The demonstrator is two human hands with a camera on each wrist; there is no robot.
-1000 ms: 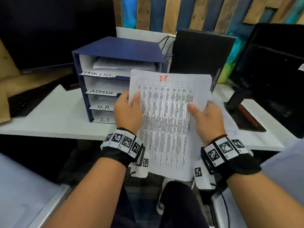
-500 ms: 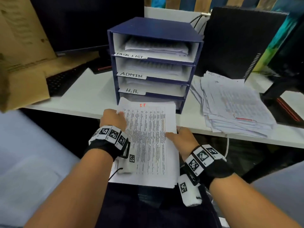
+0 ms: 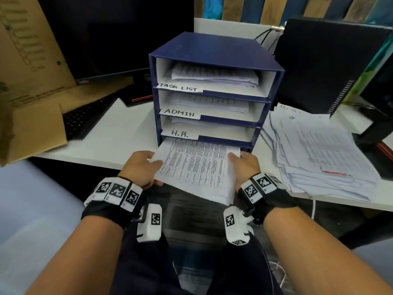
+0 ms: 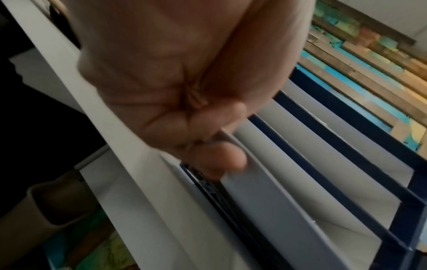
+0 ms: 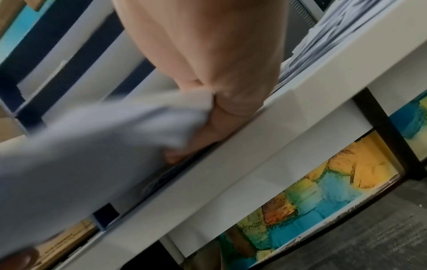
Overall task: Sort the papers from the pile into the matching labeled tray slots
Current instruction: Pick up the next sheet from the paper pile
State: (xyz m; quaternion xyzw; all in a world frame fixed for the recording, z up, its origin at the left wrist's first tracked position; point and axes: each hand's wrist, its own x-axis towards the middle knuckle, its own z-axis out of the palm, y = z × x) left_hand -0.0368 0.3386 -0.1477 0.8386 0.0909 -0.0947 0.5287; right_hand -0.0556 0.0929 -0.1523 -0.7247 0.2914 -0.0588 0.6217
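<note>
A blue tray rack (image 3: 214, 51) stands on the white desk (image 3: 119, 135), its slots labelled TASK LIST (image 3: 178, 87), ADMIN (image 3: 179, 113) and H.R. (image 3: 179, 134). The bottom slot's label is hidden by a printed paper (image 3: 197, 167) whose far end lies inside that slot. My left hand (image 3: 141, 168) grips the paper's left edge and my right hand (image 3: 244, 166) grips its right edge. In the right wrist view the paper (image 5: 92, 146) sits between thumb and fingers. The paper pile (image 3: 319, 150) lies right of the rack.
A cardboard box (image 3: 25, 86) and a black keyboard (image 3: 85, 118) sit at the left. A dark monitor (image 3: 110, 33) stands behind the rack, and a black computer case (image 3: 327, 64) at the back right. The upper three slots hold papers.
The paper was held up in front of me, then lowered to the rack. Its far end has now slid into the bottom slot, with both hands moved forward to the desk edge.
</note>
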